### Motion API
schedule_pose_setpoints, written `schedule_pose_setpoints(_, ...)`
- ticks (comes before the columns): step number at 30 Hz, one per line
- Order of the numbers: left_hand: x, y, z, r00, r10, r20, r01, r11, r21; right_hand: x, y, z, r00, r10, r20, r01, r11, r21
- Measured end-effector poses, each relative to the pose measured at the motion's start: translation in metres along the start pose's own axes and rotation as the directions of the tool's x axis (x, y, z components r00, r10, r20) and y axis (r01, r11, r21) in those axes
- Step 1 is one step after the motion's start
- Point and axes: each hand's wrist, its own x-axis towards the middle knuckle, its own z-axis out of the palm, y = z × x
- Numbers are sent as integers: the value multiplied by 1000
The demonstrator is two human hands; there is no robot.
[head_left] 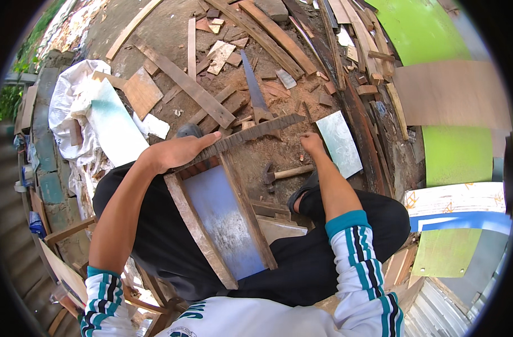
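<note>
Across my lap rests a wooden frame [242, 208] with two long rails and a blue, white-worn panel [220, 213] between them. A dark, rough-edged wood strip [256, 130] lies across its far end, jutting out to the right. My left hand [175, 153] grips the strip's left part, thumb stretched along the top. To the right, apart from the frame, my right hand [311, 144] is closed; whatever is in it is hidden. A hammer [290, 172] with a wooden handle lies on the ground below that hand. Beyond the strip, a handsaw [252, 84] lies with its blade pointing away.
Wood offcuts [220, 56] and planks [192, 84] litter the ground ahead. A pale sheet [339, 143] lies right of my right hand. On the left are a white sack [71, 101] and a white-green board [116, 123]; green panels [456, 154] stand at the far right.
</note>
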Motion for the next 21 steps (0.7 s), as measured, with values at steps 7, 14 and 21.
schedule_pose_setpoints(7, 27, 43, -7, 983, -13, 184, -4, 996, 88, 37, 12, 77, 985, 132, -108, -117, 984, 133)
schedule_pose_setpoints(14, 28, 60, -16, 980, -76, 186, 47, 986, 158, 62, -20, 93, 985, 118, -129, -127, 990, -63)
schedule_pose_setpoints(21, 27, 42, -20, 977, -95, 193, 82, 994, 72, 53, -15, 93, 999, -17, -47, 17, 1000, -10)
